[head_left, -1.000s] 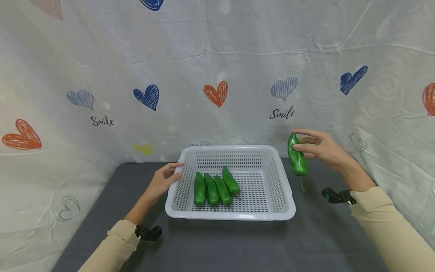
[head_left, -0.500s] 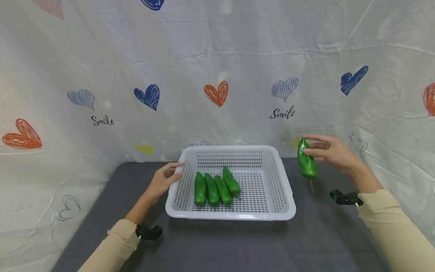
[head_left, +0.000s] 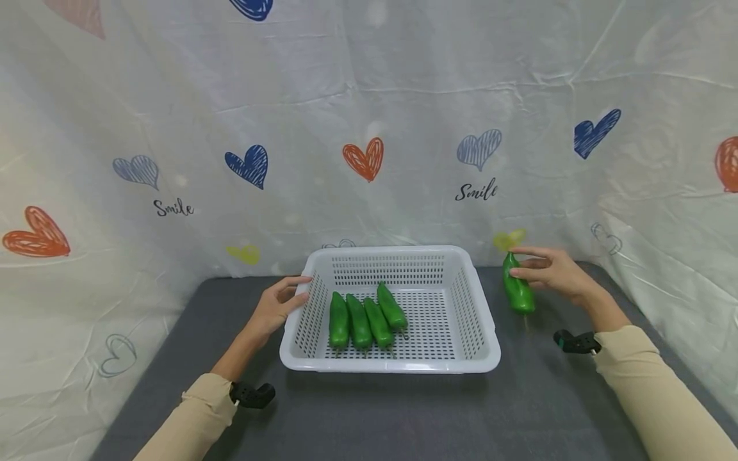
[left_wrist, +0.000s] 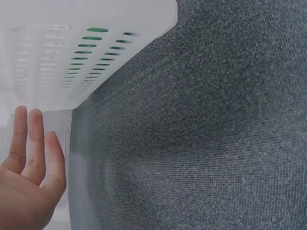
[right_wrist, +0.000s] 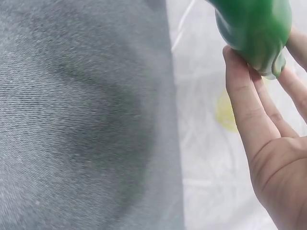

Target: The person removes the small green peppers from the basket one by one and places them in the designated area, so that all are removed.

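"Green pepper [head_left: 520, 296]: does the right hand [head_left: 553, 276] have it firmly?"

"Pinched near its upper end, right of the basket [head_left: 392, 366]. Four more peppers [head_left: 360, 323] lie inside; the left hand [head_left: 275, 308] touches the rim, fingers relaxed."

"Which step?"

"Placing it on the tabletop [head_left: 392, 416], I'd judge. Contact I can't tell; the next move probably calls for gentle lowering, then letting go."

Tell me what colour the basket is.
White. The basket shows best in the head view.
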Action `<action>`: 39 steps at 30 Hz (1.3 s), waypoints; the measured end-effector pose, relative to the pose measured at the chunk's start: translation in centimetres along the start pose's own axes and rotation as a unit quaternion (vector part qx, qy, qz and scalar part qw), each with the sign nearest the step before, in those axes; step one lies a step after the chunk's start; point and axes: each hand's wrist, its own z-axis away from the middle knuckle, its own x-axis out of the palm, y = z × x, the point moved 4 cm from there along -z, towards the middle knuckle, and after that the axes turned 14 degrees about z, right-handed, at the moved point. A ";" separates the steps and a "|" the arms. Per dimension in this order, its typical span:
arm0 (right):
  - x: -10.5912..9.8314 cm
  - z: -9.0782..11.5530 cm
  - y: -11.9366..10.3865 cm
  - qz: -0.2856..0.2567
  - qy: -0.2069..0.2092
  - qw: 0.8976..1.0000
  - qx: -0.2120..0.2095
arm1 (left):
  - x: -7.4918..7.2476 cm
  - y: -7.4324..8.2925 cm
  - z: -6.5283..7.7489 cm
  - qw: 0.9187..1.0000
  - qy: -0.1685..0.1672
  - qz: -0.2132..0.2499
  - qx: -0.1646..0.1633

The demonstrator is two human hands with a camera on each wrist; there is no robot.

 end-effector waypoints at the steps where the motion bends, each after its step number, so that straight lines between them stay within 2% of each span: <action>1: 0.2 -0.1 0.2 0.001 -0.002 1.000 0.002 | 0.0 0.0 0.0 1.000 0.002 0.001 -0.001; 12: 1.6 -1.3 1.9 -0.001 -0.021 1.000 0.008 | -0.1 -0.2 -0.1 1.000 0.005 0.002 -0.007; 24: 2.9 -2.8 2.4 -0.013 -0.038 0.999 0.026 | 0.0 0.0 -0.1 1.000 0.001 0.002 -0.004; 30: 3.4 -3.9 3.1 -0.021 -0.048 0.998 0.032 | -0.1 -0.1 -0.1 1.000 0.004 0.007 -0.014; 39: 3.9 -4.5 3.8 -0.001 -0.050 0.999 0.021 | -0.1 -0.1 -0.2 1.000 0.002 0.005 -0.010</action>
